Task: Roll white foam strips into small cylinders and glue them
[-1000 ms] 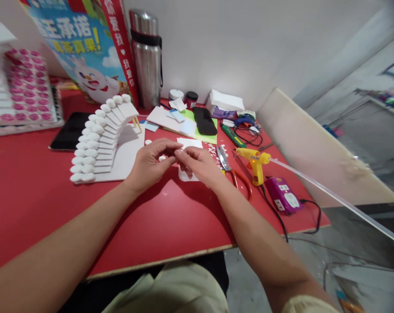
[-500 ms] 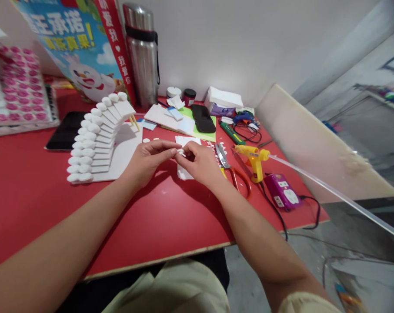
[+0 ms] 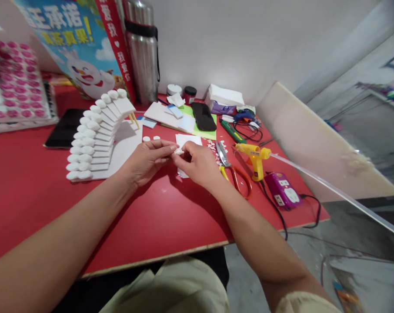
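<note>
Between the fingertips of my left hand (image 3: 148, 158) and my right hand (image 3: 198, 163) is a small white piece (image 3: 178, 151), pinched from both sides; its exact shape is partly covered by the fingers. Under the hands lies a white sheet (image 3: 188, 140) on the red table. Left of my left hand stands a curved white model staircase (image 3: 102, 141), edged with white oval pieces and propped on thin yellowish sticks. Two small white discs (image 3: 151, 139) lie just beyond my left hand. Scissors (image 3: 231, 165) with orange handles rest to the right of my right hand, beside white scraps (image 3: 213, 150).
A yellow glue gun (image 3: 254, 157) with a long clear stick stands at the right, near a purple power socket (image 3: 283, 190). At the back are a steel flask (image 3: 142, 61), a black phone (image 3: 204, 116) and a green-handled tool (image 3: 232, 131). A dark tablet (image 3: 65, 128) lies left.
Both hands stay together over the sheet, with the fingers shifted slightly around the small white piece, which shows a little more. The view has moved slightly.
</note>
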`<control>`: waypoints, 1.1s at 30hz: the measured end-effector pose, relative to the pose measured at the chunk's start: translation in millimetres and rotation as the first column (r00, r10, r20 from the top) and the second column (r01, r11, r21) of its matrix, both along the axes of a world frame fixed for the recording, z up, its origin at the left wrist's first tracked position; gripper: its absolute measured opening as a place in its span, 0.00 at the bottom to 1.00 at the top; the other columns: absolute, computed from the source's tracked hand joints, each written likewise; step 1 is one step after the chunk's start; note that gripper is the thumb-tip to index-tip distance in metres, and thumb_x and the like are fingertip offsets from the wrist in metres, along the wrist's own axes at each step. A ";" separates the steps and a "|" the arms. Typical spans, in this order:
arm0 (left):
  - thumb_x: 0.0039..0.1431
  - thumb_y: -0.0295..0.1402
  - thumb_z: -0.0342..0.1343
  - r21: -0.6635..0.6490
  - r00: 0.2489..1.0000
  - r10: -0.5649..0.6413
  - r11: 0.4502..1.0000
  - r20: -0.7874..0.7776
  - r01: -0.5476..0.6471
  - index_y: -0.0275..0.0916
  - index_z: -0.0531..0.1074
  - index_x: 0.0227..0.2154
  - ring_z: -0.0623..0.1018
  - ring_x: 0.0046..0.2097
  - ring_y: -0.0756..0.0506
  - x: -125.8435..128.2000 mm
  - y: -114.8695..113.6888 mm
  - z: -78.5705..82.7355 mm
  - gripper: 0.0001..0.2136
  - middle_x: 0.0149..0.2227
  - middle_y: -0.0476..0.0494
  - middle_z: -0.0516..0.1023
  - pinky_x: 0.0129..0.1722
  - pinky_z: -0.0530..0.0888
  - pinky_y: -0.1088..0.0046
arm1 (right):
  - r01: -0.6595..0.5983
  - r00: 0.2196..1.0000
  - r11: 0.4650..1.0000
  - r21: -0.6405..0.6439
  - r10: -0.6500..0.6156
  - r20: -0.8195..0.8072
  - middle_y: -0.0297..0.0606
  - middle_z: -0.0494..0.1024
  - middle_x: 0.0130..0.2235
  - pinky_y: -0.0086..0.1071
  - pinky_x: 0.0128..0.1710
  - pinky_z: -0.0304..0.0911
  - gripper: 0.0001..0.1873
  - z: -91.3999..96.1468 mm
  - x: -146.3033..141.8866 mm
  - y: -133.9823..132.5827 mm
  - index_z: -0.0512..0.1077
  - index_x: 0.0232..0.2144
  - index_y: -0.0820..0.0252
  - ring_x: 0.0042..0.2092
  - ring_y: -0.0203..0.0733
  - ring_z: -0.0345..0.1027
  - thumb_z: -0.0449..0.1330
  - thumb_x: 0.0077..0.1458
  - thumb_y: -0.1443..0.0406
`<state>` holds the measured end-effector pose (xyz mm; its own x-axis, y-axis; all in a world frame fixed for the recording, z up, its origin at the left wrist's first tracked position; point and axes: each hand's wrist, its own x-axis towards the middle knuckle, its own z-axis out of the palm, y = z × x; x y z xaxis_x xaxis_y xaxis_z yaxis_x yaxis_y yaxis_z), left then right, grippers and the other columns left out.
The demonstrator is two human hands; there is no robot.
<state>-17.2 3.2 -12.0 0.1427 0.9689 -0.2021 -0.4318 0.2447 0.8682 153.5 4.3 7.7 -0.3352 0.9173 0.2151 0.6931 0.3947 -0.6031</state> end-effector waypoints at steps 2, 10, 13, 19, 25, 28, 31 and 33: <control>0.43 0.32 0.77 0.003 1.000 0.005 1.000 -0.007 -0.005 0.35 0.84 0.30 0.81 0.37 0.50 0.4 0.5 -0.4 0.11 0.33 0.44 0.83 0.38 0.77 0.79 | 0.011 0.999 1.000 0.005 -0.011 0.031 0.33 0.74 0.28 0.31 0.31 0.50 0.15 0.1 -0.2 -0.1 0.63 0.27 0.56 0.30 0.37 0.65 0.59 0.63 0.57; 0.44 0.33 0.77 0.030 0.999 0.031 0.999 -0.029 -0.030 0.36 0.84 0.30 0.81 0.36 0.49 3.2 -0.6 -0.7 0.11 0.32 0.44 0.84 0.39 0.77 0.77 | 0.011 0.998 1.000 0.025 -0.013 0.060 0.31 0.71 0.26 0.32 0.31 0.48 0.17 -3.3 0.2 2.9 0.61 0.27 0.55 0.30 0.37 0.62 0.58 0.64 0.56; 0.47 0.36 0.76 0.067 0.999 0.033 0.997 -0.002 -0.033 0.37 0.85 0.31 0.82 0.38 0.48 1.1 -0.7 -1.2 0.11 0.35 0.44 0.85 0.40 0.77 0.75 | 0.006 1.000 1.000 0.026 -0.006 -0.010 0.30 0.69 0.26 0.32 0.31 0.49 0.18 -3.9 2.4 6.2 0.60 0.27 0.55 0.29 0.36 0.61 0.60 0.63 0.55; 0.49 0.36 0.75 0.171 1.000 -0.026 0.985 0.014 0.023 0.39 0.86 0.37 0.84 0.40 0.45 -1.3 -1.1 -0.3 0.13 0.39 0.41 0.87 0.43 0.79 0.70 | -0.078 0.945 0.980 -0.181 0.014 -0.327 0.28 0.69 0.24 0.30 0.29 0.55 0.23 -4.7 5.7 11.0 0.62 0.26 0.55 0.27 0.35 0.63 0.61 0.63 0.47; 0.53 0.37 0.73 0.282 0.990 0.094 0.958 -0.109 -0.060 0.42 0.86 0.41 0.83 0.45 0.41 0.1 -5.4 0.4 0.13 0.43 0.41 0.87 0.49 0.79 0.64 | -0.232 0.831 0.907 -0.353 -0.004 -0.556 0.26 0.70 0.21 0.29 0.24 0.60 0.23 -2.6 2.6 8.3 0.66 0.30 0.55 0.21 0.33 0.64 0.61 0.63 0.45; 0.54 0.37 0.72 0.404 0.949 0.189 0.912 -0.252 -0.075 0.44 0.87 0.42 0.81 0.50 0.40 -0.4 -8.2 3.4 0.11 0.45 0.42 0.86 0.53 0.77 0.66 | -0.288 0.768 0.879 -0.381 -0.026 -0.640 0.27 0.72 0.25 0.28 0.24 0.62 0.16 -2.0 2.0 7.9 0.68 0.32 0.56 0.22 0.32 0.63 0.62 0.64 0.52; 0.53 0.35 0.72 0.460 0.902 0.257 0.885 -0.347 -0.075 0.44 0.87 0.39 0.80 0.50 0.41 -0.5 -10.3 8.4 0.10 0.45 0.43 0.85 0.52 0.75 0.67 | -0.315 0.731 0.846 -0.431 -0.074 -0.679 0.27 0.74 0.29 0.28 0.23 0.64 0.10 -2.9 1.0 9.7 0.70 0.35 0.57 0.23 0.31 0.62 0.63 0.62 0.57; 0.53 0.34 0.72 0.476 0.882 0.283 0.876 -0.376 -0.079 0.44 0.87 0.39 0.80 0.48 0.41 -0.1 -11.1 10.4 0.09 0.44 0.43 0.85 0.51 0.75 0.68 | -0.310 0.738 0.836 -0.452 -0.087 -0.669 0.28 0.74 0.29 0.28 0.24 0.64 0.10 -3.2 0.2 11.9 0.70 0.35 0.57 0.23 0.31 0.62 0.62 0.63 0.57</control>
<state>-17.3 -7.9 -1.6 -0.0442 0.9681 0.2466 0.0023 -0.2467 0.9691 153.7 16.2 4.5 -0.4033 0.9129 -0.0632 0.0281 -0.0567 -0.9980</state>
